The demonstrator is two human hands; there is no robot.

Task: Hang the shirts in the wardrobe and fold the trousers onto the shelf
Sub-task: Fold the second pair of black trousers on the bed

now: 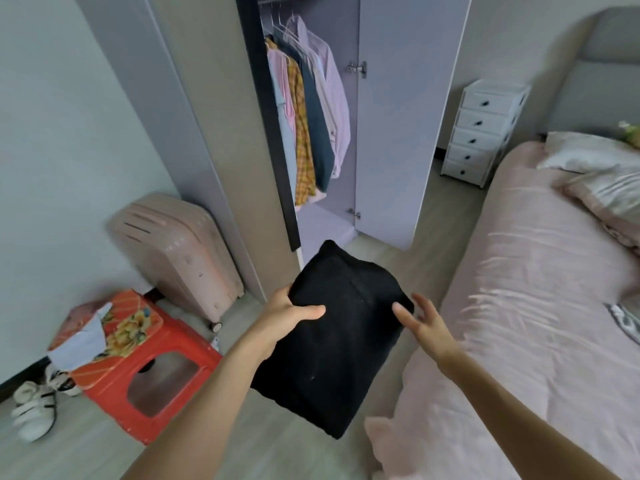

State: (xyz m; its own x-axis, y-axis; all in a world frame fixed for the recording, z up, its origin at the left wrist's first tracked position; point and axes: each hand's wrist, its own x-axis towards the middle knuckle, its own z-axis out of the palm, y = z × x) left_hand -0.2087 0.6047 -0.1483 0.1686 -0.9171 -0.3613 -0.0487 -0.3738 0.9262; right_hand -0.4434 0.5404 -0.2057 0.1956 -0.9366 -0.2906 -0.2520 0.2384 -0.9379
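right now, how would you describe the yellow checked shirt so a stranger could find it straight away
Start at the open wardrobe between the grey wall and the bed, and look at the row of shirts hanging from its rail. The yellow checked shirt hangs near the left of that row, between a pale pink one and a dark blue-grey one. It is the only checked garment there.

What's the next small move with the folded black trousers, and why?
Probably carry the folded black trousers forward and down onto the pale wardrobe shelf under the hanging shirts. They are already folded; the left hand grips one edge, while the right hand is open at the other edge, so closing it first may steady the bundle.
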